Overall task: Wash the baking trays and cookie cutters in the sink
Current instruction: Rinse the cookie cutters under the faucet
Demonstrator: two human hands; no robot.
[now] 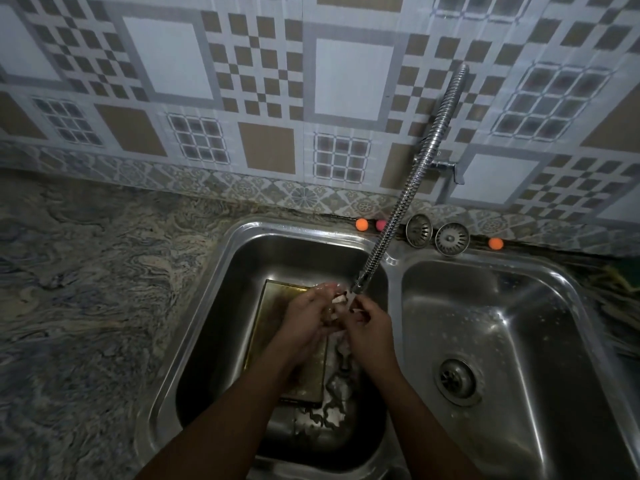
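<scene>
Centre frame, a small pale cookie cutter point(338, 299) is held under the flexible faucet point(398, 202), the fingers of the left hand point(306, 320) and right hand point(370, 329) curled onto it. It is best turned slowly so every edge is rinsed. Which way it points cannot be told. Beneath, a baking tray point(270, 317) is laid flat in the left sink basin point(214, 306), its long axis running from upper to lower frame.

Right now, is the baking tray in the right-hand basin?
No, the baking tray lies in the left basin, beneath the left hand and right hand.
</scene>
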